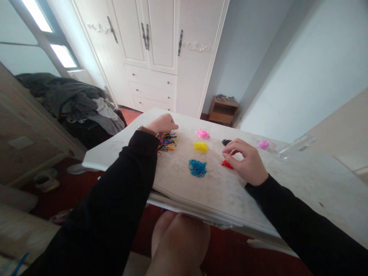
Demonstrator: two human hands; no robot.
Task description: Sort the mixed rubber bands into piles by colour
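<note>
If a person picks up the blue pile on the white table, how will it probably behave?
The blue pile looks like thin, curled strands, so it is probably floppy and light. The strands overlap loosely, so some may fall away when lifted. Lying low and spread out, it seems unlikely to roll.

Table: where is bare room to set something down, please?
Free: between blue pile and near edge of table; between left sleeve and table's left end. Crowded: around left hand and mixed pile; around right hand, red pile and black pile.
</note>
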